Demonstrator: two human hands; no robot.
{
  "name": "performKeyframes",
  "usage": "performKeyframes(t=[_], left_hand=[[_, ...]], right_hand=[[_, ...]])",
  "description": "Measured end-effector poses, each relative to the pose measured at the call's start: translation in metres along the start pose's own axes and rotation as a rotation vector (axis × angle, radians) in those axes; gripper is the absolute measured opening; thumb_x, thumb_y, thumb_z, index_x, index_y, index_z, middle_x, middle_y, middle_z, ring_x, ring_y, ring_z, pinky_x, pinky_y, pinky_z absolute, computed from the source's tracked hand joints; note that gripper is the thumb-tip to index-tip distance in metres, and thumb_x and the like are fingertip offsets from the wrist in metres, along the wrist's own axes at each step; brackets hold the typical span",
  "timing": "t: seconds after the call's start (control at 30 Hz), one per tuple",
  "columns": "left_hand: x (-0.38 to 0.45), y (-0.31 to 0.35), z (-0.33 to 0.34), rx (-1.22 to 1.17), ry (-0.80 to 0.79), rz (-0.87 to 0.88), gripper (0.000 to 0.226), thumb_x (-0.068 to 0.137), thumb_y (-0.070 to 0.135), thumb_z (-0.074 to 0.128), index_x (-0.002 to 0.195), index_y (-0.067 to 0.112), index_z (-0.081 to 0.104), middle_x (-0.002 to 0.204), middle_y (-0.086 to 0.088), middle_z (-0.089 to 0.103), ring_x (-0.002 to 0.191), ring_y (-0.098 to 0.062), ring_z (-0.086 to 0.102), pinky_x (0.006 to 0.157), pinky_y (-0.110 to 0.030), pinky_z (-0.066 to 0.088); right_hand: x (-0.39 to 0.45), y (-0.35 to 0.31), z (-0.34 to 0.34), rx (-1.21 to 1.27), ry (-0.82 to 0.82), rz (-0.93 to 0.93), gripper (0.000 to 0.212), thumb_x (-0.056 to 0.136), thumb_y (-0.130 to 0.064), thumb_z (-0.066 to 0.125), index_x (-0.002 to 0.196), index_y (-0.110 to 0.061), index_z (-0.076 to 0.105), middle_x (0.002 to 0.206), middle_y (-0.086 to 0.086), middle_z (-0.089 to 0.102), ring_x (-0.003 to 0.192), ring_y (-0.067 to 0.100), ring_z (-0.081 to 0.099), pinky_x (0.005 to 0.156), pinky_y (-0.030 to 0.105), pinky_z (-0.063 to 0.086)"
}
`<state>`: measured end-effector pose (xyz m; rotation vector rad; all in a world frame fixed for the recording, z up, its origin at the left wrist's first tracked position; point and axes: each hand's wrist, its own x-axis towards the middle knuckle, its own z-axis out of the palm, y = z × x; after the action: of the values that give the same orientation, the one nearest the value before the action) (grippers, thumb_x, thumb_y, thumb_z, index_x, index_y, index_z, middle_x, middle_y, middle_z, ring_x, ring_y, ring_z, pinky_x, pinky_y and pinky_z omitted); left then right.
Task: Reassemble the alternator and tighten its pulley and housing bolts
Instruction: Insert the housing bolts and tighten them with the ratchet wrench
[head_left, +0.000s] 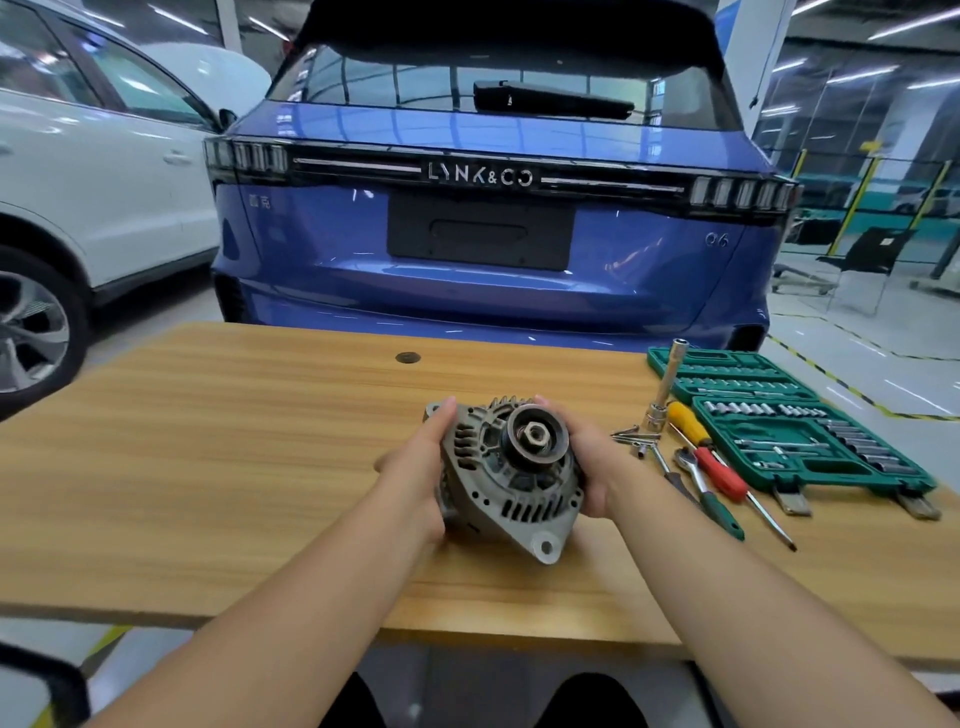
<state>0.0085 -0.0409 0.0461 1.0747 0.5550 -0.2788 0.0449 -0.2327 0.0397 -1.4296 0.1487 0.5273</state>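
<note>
A grey alternator is held just above the wooden table, its pulley with the centre nut facing up toward me. My left hand grips its left side, fingers curled round the housing. My right hand grips the right side by the pulley. A mounting ear points toward me at the lower right of the housing.
Right of the alternator lie several loose bolts, an upright socket extension, a ratchet, and yellow and red screwdrivers. An open green socket case sits at the table's right edge. A blue car stands behind.
</note>
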Motion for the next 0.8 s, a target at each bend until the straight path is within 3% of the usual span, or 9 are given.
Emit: performKeyframes(t=[0.07, 0.1, 0.13, 0.2, 0.33, 0.47, 0.57, 0.73, 0.8], left_hand=[[0.003, 0.004, 0.003, 0.054, -0.045, -0.01, 0.093, 0.06, 0.065, 0.09, 0.133, 0.016, 0.059, 0.108, -0.017, 0.077, 0.091, -0.04, 0.077, 0.073, -0.054, 0.062], [0.005, 0.004, 0.003, 0.096, -0.068, -0.001, 0.084, 0.063, 0.065, 0.089, 0.126, 0.016, 0.064, 0.097, -0.014, 0.08, 0.08, -0.037, 0.079, 0.063, -0.049, 0.063], [0.006, 0.003, 0.002, 0.144, -0.081, 0.005, 0.074, 0.065, 0.066, 0.087, 0.118, 0.017, 0.068, 0.086, -0.011, 0.08, 0.067, -0.032, 0.078, 0.052, -0.042, 0.061], [0.01, 0.003, -0.002, 0.227, -0.1, 0.005, 0.065, 0.066, 0.068, 0.085, 0.105, 0.018, 0.07, 0.075, -0.008, 0.079, 0.054, -0.025, 0.073, 0.052, -0.035, 0.056], [0.017, 0.008, -0.006, 0.254, -0.205, 0.046, 0.05, 0.076, 0.06, 0.081, 0.107, 0.021, 0.072, 0.089, -0.011, 0.08, 0.07, -0.031, 0.078, 0.063, -0.049, 0.062], [0.022, 0.013, -0.006, 0.269, -0.195, 0.169, 0.007, 0.088, 0.043, 0.077, 0.09, 0.038, 0.072, 0.089, -0.003, 0.081, 0.076, -0.032, 0.079, 0.084, -0.066, 0.054], [0.02, 0.016, -0.007, 0.271, -0.188, 0.149, 0.019, 0.089, 0.037, 0.077, 0.105, 0.034, 0.068, 0.095, -0.006, 0.081, 0.096, -0.04, 0.075, 0.099, -0.077, 0.042], [0.014, 0.014, -0.012, 0.283, -0.242, 0.157, 0.016, 0.093, 0.037, 0.069, 0.107, 0.033, 0.061, 0.095, -0.001, 0.081, 0.096, -0.037, 0.071, 0.095, -0.076, 0.04], [0.013, 0.015, -0.016, 0.328, -0.252, 0.17, 0.021, 0.095, 0.039, 0.068, 0.114, 0.033, 0.061, 0.108, -0.001, 0.078, 0.102, -0.037, 0.067, 0.094, -0.082, 0.037]], right_hand=[[0.002, 0.003, 0.0, 0.017, 0.02, -0.031, 0.061, 0.075, -0.071, 0.069, 0.096, -0.016, 0.082, 0.115, 0.017, 0.074, 0.1, 0.032, 0.074, 0.076, 0.038, 0.059], [0.002, 0.005, -0.001, 0.014, 0.026, -0.049, 0.06, 0.078, -0.071, 0.067, 0.099, -0.016, 0.081, 0.116, 0.016, 0.074, 0.102, 0.032, 0.074, 0.08, 0.039, 0.058], [0.002, 0.005, -0.002, 0.009, 0.03, -0.064, 0.061, 0.079, -0.071, 0.066, 0.102, -0.016, 0.081, 0.116, 0.016, 0.073, 0.104, 0.032, 0.073, 0.086, 0.042, 0.057], [0.002, 0.007, -0.003, 0.0, 0.043, -0.084, 0.066, 0.077, -0.072, 0.066, 0.11, -0.015, 0.078, 0.118, 0.016, 0.073, 0.108, 0.034, 0.071, 0.1, 0.049, 0.052], [0.005, 0.011, -0.004, 0.028, 0.067, -0.117, 0.071, 0.079, -0.07, 0.067, 0.122, -0.013, 0.072, 0.118, 0.016, 0.073, 0.109, 0.034, 0.07, 0.104, 0.052, 0.049], [0.002, 0.015, -0.002, 0.083, 0.086, -0.188, 0.06, 0.089, -0.064, 0.06, 0.121, -0.014, 0.072, 0.114, 0.016, 0.074, 0.104, 0.032, 0.073, 0.091, 0.045, 0.055], [0.0, 0.02, 0.001, 0.086, 0.146, -0.265, 0.051, 0.095, -0.058, 0.057, 0.128, -0.02, 0.067, 0.116, 0.012, 0.074, 0.108, 0.032, 0.071, 0.099, 0.052, 0.053], [-0.002, 0.019, 0.003, 0.031, 0.209, -0.318, 0.044, 0.099, -0.053, 0.053, 0.134, -0.026, 0.062, 0.118, 0.005, 0.074, 0.11, 0.028, 0.07, 0.103, 0.054, 0.051], [-0.004, 0.017, 0.004, 0.01, 0.198, -0.312, 0.044, 0.1, -0.054, 0.052, 0.13, -0.025, 0.064, 0.115, 0.006, 0.075, 0.107, 0.028, 0.071, 0.1, 0.053, 0.053]])
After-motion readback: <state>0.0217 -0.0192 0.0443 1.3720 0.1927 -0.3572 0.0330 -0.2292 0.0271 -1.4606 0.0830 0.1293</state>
